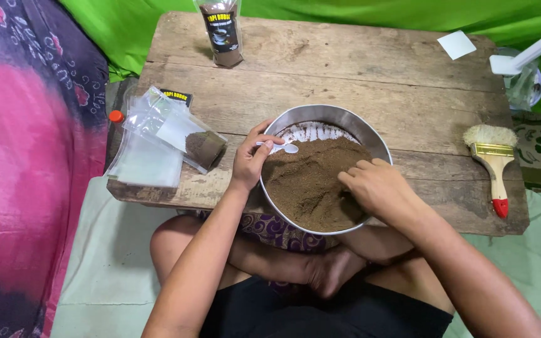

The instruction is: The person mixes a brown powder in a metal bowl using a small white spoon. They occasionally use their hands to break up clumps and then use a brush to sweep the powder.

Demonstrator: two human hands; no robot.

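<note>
While the left hand [250,159] pinches a small white spoon [281,147] at the near rim of the metal bowl [320,116], the right hand [376,186] digs loosely curled fingers into the brown powder [308,181], holding nothing firm; clear pouches [158,134] lie just beyond the left grip.

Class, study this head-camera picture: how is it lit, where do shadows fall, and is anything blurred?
Head view: soft, even daylight, no harsh glare; faint shadows lie under the metal bowl and paintbrush; the left hand, right hand and brown powder look sharp, edges slightly softer.
</note>
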